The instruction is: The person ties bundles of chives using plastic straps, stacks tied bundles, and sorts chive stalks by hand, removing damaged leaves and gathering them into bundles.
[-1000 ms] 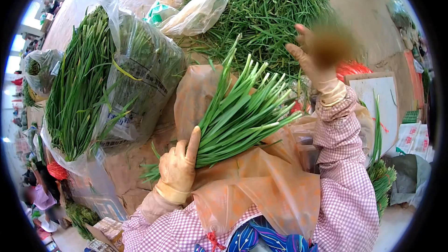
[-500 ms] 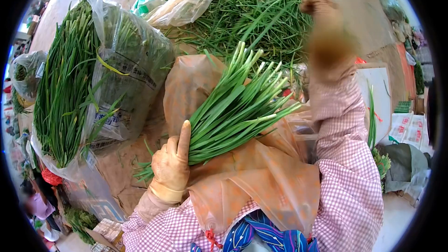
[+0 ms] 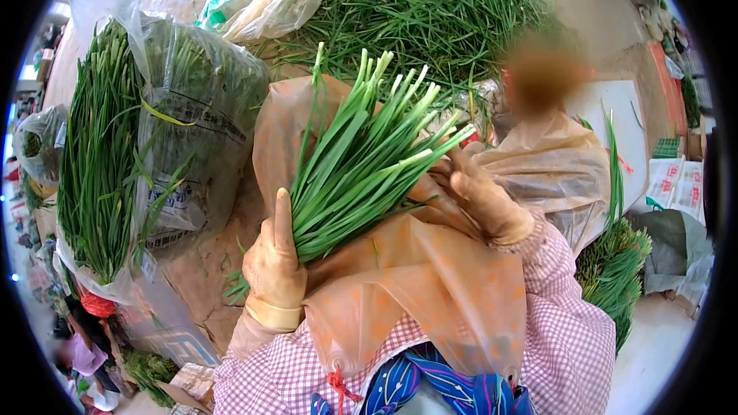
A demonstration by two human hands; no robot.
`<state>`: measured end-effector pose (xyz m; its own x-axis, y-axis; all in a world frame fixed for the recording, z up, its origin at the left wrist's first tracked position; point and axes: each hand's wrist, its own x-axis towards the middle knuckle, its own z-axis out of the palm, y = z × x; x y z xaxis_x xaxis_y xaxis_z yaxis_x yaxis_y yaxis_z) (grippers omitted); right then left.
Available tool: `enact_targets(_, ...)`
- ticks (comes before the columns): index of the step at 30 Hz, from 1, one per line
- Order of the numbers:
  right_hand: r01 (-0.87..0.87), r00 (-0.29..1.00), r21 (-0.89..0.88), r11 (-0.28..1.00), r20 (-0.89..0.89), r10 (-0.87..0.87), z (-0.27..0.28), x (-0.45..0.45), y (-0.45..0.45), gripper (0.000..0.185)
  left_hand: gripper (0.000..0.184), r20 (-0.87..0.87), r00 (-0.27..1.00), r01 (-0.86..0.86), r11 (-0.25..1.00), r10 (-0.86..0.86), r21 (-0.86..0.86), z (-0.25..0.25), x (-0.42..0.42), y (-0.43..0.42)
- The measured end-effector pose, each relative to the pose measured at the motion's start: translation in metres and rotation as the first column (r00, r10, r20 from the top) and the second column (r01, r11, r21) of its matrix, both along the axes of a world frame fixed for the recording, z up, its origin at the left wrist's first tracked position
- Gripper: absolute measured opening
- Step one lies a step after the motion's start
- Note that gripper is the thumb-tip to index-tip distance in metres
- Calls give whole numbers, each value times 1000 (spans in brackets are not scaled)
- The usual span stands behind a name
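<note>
My left hand [image 3: 275, 265], in a pale rubber glove, is closed around the lower leaves of a bunch of garlic chives [image 3: 354, 161]. The bunch slants up and to the right over my lap, its white cut ends fanned at the top. My right hand [image 3: 490, 196], gloved too, is beside those ends on the right, with its fingers stretched out. Whether its fingertips touch the stalks I cannot tell. An orange-tinted plastic apron [image 3: 415, 284] covers my lap beneath the bunch.
A big heap of loose chives [image 3: 430, 11] lies ahead. At left stands a clear plastic bag [image 3: 200, 123] beside upright packed chives [image 3: 104, 161]. A white board [image 3: 615, 123] and another green bundle [image 3: 615, 269] are at right. A brown blur hides part of the upper right.
My right hand has come back from the loose heap, down and toward me, to the bunch's cut ends. My left hand keeps its hold. The view has shifted slightly.
</note>
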<state>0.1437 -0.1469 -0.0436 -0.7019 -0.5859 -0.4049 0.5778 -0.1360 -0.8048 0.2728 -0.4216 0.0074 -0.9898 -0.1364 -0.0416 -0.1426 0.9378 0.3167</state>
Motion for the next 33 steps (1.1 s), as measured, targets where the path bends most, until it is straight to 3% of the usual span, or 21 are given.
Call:
enact_targets(1, 11, 1000, -37, 999, 30, -10, -2, 1, -12, 88, 86, 1, 1000, 6, 1000, -6, -4, 0, 1, 1)
enact_targets(3, 67, 991, -376, 924, 133, -18, 18, -13, -42, 90, 90, -43, 995, 82, 993, -85, -81, 1, 5, 2)
enact_targets(5, 28, 981, -359, 933, 189, 43, 31, -20, -52, 87, 91, 32, 995, 100, 993, -98, -62, 9, 16, 4)
enact_targets(7, 99, 984, -398, 912, 174, -31, 31, -29, -68, 75, 92, 110, 988, 114, 993, -109, -38, 21, 19, 0)
enact_targets(9, 179, 981, -329, 927, 137, -140, 14, -35, -78, 78, 92, 218, 945, 195, 955, -244, 221, 47, 15, -9)
enact_targets(11, 157, 975, -420, 894, 209, -73, 19, -44, -84, 72, 89, 279, 885, 203, 848, -372, 489, 75, 0, -32)
enact_targets(13, 208, 966, -425, 881, 229, -118, 3, -47, -90, 64, 83, 191, 951, 24, 678, -241, 735, 79, -10, -54)
enact_targets(15, 212, 961, -476, 853, 261, -93, -1, -49, -91, 57, 76, 91, 994, -102, 755, 57, 648, 82, -36, -54)
enact_targets(16, 249, 952, -438, 864, 274, -135, -1, -49, -92, 57, 72, -127, 992, 55, 917, -4, 395, 77, -56, -53)
enact_targets(17, 285, 942, -397, 872, 286, -177, 0, -48, -93, 57, 68, -309, 943, 155, 985, -124, 79, 69, -76, -52)
enact_targets(19, 303, 931, -437, 847, 325, -165, 8, -44, -97, 53, 59, -371, 883, 275, 958, -287, -87, 48, -108, -45)
enact_targets(21, 320, 920, -480, 817, 362, -148, 13, -47, -101, 49, 47, -325, 904, 313, 948, -280, 53, 33, -124, -27)
enact_targets(23, 285, 943, -461, 840, 294, -158, 15, -51, -102, 47, 44, -335, 929, 168, 986, -157, 3, 16, -131, -11)
enact_targets(27, 294, 941, -420, 858, 285, -183, 14, -57, -107, 44, 28, -373, 922, 166, 977, -107, 131, 1, -132, 8)
enact_targets(28, 293, 941, -422, 858, 288, -180, 20, -55, -109, 44, 20, -406, 908, 146, 987, -104, 73, 5, -131, 15)
enact_targets(33, 312, 943, -368, 876, 231, -239, 39, -53, -115, 46, 16, -472, 871, 215, 970, -139, 112, 8, -135, 28)
